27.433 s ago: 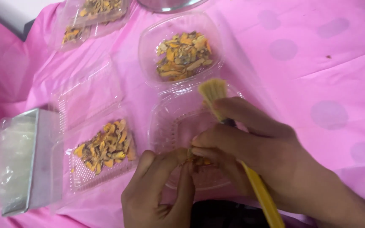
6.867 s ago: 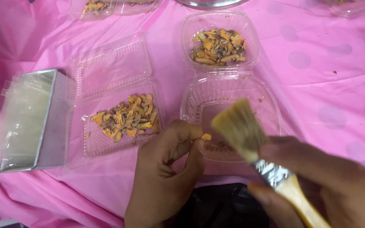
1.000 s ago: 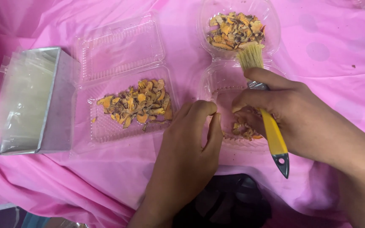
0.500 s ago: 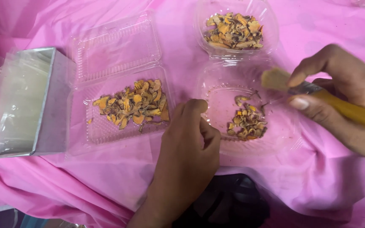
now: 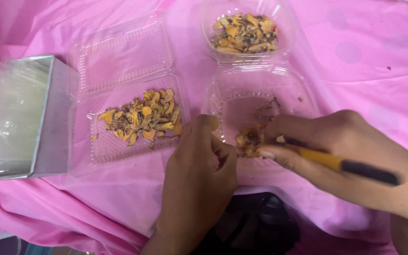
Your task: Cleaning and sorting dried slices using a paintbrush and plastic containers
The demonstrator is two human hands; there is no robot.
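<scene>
Brush (image 5: 341,165) within right hand's (image 5: 350,160) grip

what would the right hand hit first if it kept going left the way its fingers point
Probably the small heap of dried orange-yellow pieces in the round clear plastic tray, right at the right hand fingertips; the left hand lies just beyond, though depth is unclear.

Brush (image 5: 341,165): yellow handle with black end, lying nearly level, handle pointing right, bristle end hidden under fingers. Chips (image 5: 250,140): small orange-brown clump, dry and curled, heaped at near edge of tray (image 5: 260,80). Tray: clear plastic, round-cornered, lid open, mostly bare inside, a few crumbs, sitting right of centre on pink cloth.
</scene>
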